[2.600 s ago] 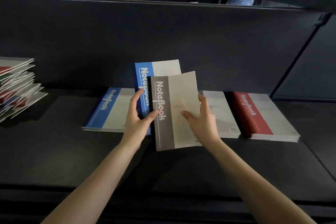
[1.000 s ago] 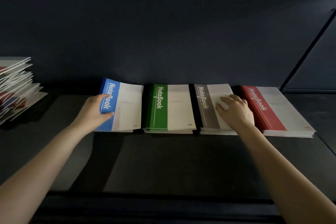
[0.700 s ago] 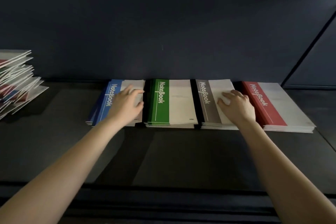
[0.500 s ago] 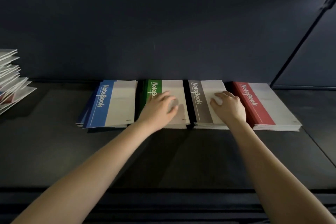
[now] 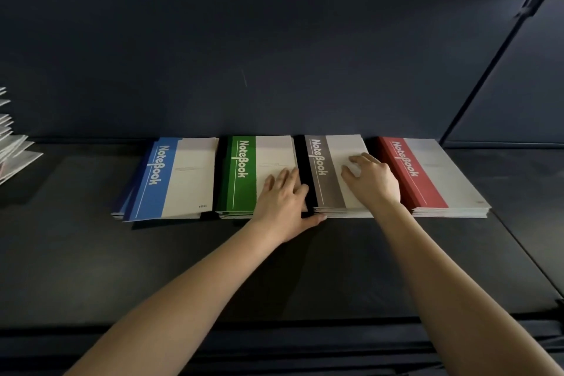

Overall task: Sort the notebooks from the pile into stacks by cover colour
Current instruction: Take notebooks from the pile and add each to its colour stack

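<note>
Notebook stacks point(image 5: 241, 177) line a dark desk point(image 5: 329, 272) against a grey partition point(image 5: 274, 40).

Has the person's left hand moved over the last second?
Yes. The left hand has gone rightward, from the blue stack to the right edge of the green stack, next to the grey stack.

Both my bare forearms stretched forward and converging, left hand point(image 5: 283, 204) palm down, fingers straight and close together, thumb spread out to the right, right hand point(image 5: 374, 181) palm down just beside it, fingers loosely bent, tips pointing left and downward
</note>
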`<control>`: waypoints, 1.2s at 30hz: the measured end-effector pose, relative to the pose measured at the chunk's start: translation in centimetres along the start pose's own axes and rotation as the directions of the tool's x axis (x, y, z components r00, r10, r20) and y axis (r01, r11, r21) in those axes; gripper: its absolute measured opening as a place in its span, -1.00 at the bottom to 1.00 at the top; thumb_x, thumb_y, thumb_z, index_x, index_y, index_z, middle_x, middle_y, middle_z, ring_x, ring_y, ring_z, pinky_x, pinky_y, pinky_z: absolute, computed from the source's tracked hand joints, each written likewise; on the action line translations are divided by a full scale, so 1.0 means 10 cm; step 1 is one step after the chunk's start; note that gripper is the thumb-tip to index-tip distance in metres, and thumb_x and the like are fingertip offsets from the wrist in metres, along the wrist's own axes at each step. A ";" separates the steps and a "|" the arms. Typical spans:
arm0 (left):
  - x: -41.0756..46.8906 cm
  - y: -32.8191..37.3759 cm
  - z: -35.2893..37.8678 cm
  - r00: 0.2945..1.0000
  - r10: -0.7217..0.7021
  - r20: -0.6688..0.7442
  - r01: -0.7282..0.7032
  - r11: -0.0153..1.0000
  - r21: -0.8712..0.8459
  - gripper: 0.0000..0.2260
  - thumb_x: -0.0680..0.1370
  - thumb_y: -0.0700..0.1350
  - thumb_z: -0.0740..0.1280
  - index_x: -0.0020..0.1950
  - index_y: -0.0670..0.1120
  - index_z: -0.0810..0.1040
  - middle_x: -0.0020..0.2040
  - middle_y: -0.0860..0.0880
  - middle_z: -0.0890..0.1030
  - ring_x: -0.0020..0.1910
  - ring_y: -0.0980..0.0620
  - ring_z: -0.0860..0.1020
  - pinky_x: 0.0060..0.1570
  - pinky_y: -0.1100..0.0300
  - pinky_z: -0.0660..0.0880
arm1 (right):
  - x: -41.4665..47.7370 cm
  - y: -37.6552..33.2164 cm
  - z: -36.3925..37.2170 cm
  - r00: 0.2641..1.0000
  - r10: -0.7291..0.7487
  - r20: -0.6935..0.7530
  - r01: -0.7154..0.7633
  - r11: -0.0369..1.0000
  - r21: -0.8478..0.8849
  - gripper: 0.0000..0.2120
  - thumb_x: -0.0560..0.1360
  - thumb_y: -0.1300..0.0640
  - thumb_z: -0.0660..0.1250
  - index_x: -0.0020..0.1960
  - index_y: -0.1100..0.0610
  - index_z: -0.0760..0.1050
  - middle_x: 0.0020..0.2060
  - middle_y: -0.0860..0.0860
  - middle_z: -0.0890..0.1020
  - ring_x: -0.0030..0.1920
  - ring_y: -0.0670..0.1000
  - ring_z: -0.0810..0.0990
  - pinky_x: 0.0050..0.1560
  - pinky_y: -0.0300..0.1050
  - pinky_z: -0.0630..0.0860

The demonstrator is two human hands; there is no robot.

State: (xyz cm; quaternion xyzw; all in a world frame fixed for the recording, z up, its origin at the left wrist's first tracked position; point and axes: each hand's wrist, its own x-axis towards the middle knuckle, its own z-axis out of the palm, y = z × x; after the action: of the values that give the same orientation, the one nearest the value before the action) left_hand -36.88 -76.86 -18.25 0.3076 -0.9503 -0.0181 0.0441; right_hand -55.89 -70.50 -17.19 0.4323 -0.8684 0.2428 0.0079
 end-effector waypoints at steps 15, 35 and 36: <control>0.15 0.16 -0.21 0.998 -0.044 0.048 0.032 0.975 0.222 -0.24 0.51 0.42 0.01 0.30 -0.24 0.38 0.33 -0.27 0.34 0.31 -0.28 0.34 0.21 -0.19 0.39 | 0.02 -0.03 0.00 0.999 -0.009 0.036 0.014 0.992 -0.128 -0.59 0.59 -0.09 0.13 0.35 0.06 0.40 0.34 0.01 0.44 0.19 0.15 0.51 0.00 -0.06 0.44; -0.33 -0.87 -0.55 1.000 0.007 -0.026 -0.012 0.987 -0.161 -0.57 0.60 0.12 0.20 0.45 0.08 0.28 0.56 0.04 0.11 0.47 -0.06 0.24 0.37 0.02 0.32 | 0.01 -1.01 0.13 0.935 -0.352 0.053 0.347 0.935 0.075 -0.68 0.57 0.05 0.20 0.31 0.04 0.47 0.41 0.02 0.36 0.42 0.09 0.26 0.45 0.06 0.14; -0.43 -0.99 -0.57 0.999 -0.013 -0.036 0.008 0.990 -0.141 -0.58 0.60 0.10 0.21 0.45 0.07 0.30 0.56 0.03 0.12 0.47 -0.06 0.24 0.39 0.03 0.29 | 0.01 -1.14 0.18 0.916 -0.391 0.085 0.384 0.919 0.094 -0.68 0.58 0.05 0.20 0.31 0.02 0.46 0.43 0.01 0.33 0.44 0.08 0.24 0.46 0.06 0.12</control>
State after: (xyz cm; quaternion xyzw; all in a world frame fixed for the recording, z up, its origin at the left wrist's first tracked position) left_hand -27.12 -82.42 -13.50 0.3091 -0.9440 -0.0796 0.0831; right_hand -46.93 -77.13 -14.01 0.6076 -0.7550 0.2464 -0.0046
